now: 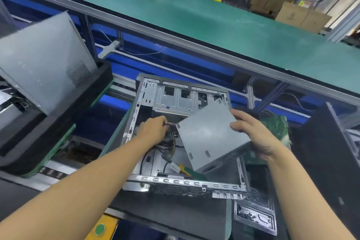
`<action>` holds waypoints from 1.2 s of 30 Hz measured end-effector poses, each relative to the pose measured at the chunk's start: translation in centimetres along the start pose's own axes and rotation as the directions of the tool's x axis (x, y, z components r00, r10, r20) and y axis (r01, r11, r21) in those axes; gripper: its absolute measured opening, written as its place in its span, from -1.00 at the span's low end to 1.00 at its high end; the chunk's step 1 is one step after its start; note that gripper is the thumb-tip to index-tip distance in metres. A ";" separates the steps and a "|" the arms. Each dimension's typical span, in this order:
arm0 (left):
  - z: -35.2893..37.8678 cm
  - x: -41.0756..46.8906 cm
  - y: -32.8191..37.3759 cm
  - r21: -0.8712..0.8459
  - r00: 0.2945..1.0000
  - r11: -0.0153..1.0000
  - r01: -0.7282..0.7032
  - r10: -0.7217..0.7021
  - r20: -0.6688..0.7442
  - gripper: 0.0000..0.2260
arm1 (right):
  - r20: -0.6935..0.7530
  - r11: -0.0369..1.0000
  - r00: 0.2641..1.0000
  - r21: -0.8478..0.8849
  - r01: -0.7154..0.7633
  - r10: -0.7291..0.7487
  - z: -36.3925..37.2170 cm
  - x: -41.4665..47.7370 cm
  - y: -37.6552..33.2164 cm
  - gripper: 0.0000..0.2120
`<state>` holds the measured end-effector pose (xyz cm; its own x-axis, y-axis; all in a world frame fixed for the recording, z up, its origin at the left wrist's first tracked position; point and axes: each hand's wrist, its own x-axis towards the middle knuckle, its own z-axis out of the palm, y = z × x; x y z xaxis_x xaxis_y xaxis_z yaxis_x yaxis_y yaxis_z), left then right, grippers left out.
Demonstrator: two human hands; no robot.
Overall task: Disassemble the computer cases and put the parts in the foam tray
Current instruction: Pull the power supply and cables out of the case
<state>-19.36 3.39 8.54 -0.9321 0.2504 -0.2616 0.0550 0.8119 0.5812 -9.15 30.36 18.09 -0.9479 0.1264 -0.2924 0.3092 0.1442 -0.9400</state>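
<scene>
Our left hand (153,128) pinches the cables (171,143) inside the open computer case (185,182) while our right hand (253,136) grips the power supply (210,134) tilted above it; pulling now, we judge, could snag or tear tethered wires.

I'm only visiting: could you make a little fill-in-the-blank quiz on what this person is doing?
1. The right hand holds the grey power supply over the open ____.
2. A screwdriver with a green and yellow handle lies ____ it.
3. The left hand grips the ____ at the power supply's corner.
Missing words: computer case; inside; cables.
</scene>
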 end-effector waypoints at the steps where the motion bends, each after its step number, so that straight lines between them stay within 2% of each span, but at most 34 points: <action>1: 0.0 -0.2 -0.2 0.013 0.999 1.000 0.019 -0.019 0.035 -0.91 | 0.015 0.999 1.000 -0.034 -0.002 0.002 -0.1 0.1 0.1 -0.39; 2: -0.2 -0.5 -0.4 -0.016 0.995 0.999 0.046 -0.045 0.084 -0.89 | 0.043 0.998 0.999 -0.063 -0.007 0.009 -0.1 0.2 0.2 -0.36; 5: -1.3 -1.2 -0.8 -0.279 0.967 0.941 0.190 -0.131 0.218 -0.83 | 0.144 0.994 0.990 -0.110 0.007 0.009 0.0 0.4 0.1 -0.31; 7: -2.1 -1.8 -0.4 -0.372 0.967 0.901 0.225 -0.160 0.197 -0.80 | 0.188 0.988 0.982 -0.146 0.059 -0.031 0.1 0.6 -0.2 -0.29; 9: -3.0 -2.7 0.4 -0.416 0.976 0.884 0.215 -0.176 0.130 -0.79 | 0.229 0.964 0.971 -0.234 0.129 -0.075 -0.1 0.7 -1.0 -0.19; 12: -3.9 -3.6 1.0 -0.513 0.981 0.836 0.193 -0.178 0.079 -0.77 | 0.353 0.825 0.935 -0.516 0.231 -0.042 -0.4 0.2 -2.4 0.03; 13: -4.2 -4.0 1.0 -0.503 0.981 0.843 0.190 -0.180 0.070 -0.74 | 0.403 0.765 0.915 -0.586 0.267 -0.010 -0.1 -0.2 -2.6 0.08; 17: -2.9 -4.9 0.5 -0.220 0.989 0.970 0.107 -0.125 -0.073 -0.55 | 0.536 0.597 0.844 -0.684 0.419 0.022 2.9 -1.1 -1.2 0.14; 21: -0.4 -5.6 0.3 -0.212 0.994 0.971 0.106 -0.102 0.027 -0.69 | 0.573 0.407 0.811 -0.772 0.488 0.114 5.5 -0.2 0.7 0.17; 23: 0.5 -5.7 0.3 -0.256 0.993 0.959 0.119 -0.121 0.007 -0.75 | 0.579 0.380 0.809 -0.775 0.505 0.105 6.1 0.3 0.7 0.15; 25: 0.6 -5.4 0.3 -0.308 0.988 0.942 0.136 -0.150 -0.023 -0.82 | 0.577 0.398 0.811 -0.770 0.498 0.101 5.9 0.8 0.5 0.14; 27: 0.0 -4.9 0.0 -0.358 0.987 0.921 0.155 -0.163 0.008 -0.79 | 0.586 0.397 0.806 -0.762 0.512 0.085 5.2 1.0 0.1 0.14; 31: -0.5 -4.4 -0.4 -0.313 0.988 0.940 0.136 -0.107 0.108 -0.89 | 0.601 0.342 0.797 -0.762 0.550 0.059 4.0 1.2 -0.5 0.15; 33: -0.6 -4.5 -0.3 -0.280 0.992 0.953 0.113 -0.095 0.078 -0.93 | 0.609 0.301 0.791 -0.766 0.568 0.057 3.9 1.4 -0.4 0.16; 36: -0.7 -4.7 -0.3 -0.196 0.990 0.971 0.138 -0.134 0.034 -0.85 | 0.592 0.228 0.804 -0.791 0.568 0.052 3.8 2.1 0.2 0.14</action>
<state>-15.19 1.61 10.14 -0.9184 0.1570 -0.3633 -0.1456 0.7195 0.6791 -11.36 26.92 16.65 -0.7913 -0.4722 -0.3883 -0.4070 0.8809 -0.2417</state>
